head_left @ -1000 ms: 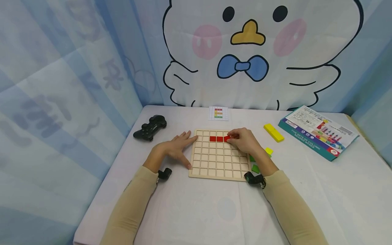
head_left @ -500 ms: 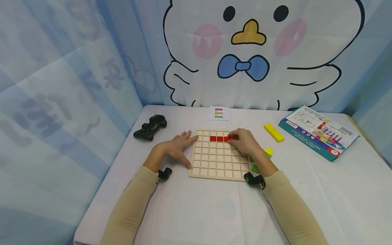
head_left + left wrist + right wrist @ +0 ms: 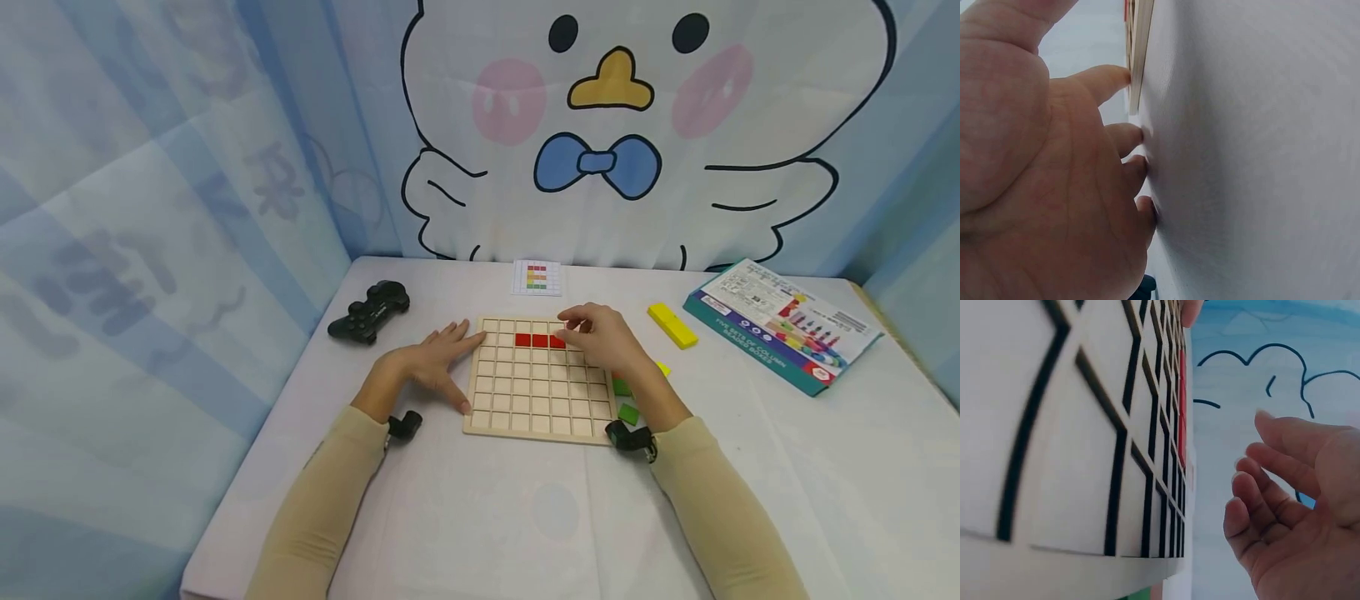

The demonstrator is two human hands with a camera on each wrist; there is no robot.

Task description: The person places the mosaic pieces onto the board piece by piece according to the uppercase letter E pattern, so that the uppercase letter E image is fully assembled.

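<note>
A wooden grid board point(image 3: 531, 392) lies on the table, with three red square tiles point(image 3: 539, 341) in a row in one of its far rows. At the board's left side my left hand point(image 3: 429, 363) rests with spread fingers; a fingertip touches the board's edge in the left wrist view, and the other fingers rest on the cloth. Just above the far right part of the board hovers my right hand point(image 3: 603, 337). Its fingers are loosely bent and hold nothing, apart from the board in the right wrist view point(image 3: 1285, 494).
Green tiles point(image 3: 628, 413) and a yellow piece lie right of the board, partly behind the right forearm. Farther off are a yellow bar point(image 3: 672, 325), a box point(image 3: 780, 325), a pattern card point(image 3: 537, 277) and a black game controller point(image 3: 370, 312).
My right hand has let go of the rightmost red tile and lifted slightly away from it, its fingers loosening. The left hand stays at the board's left edge.
</note>
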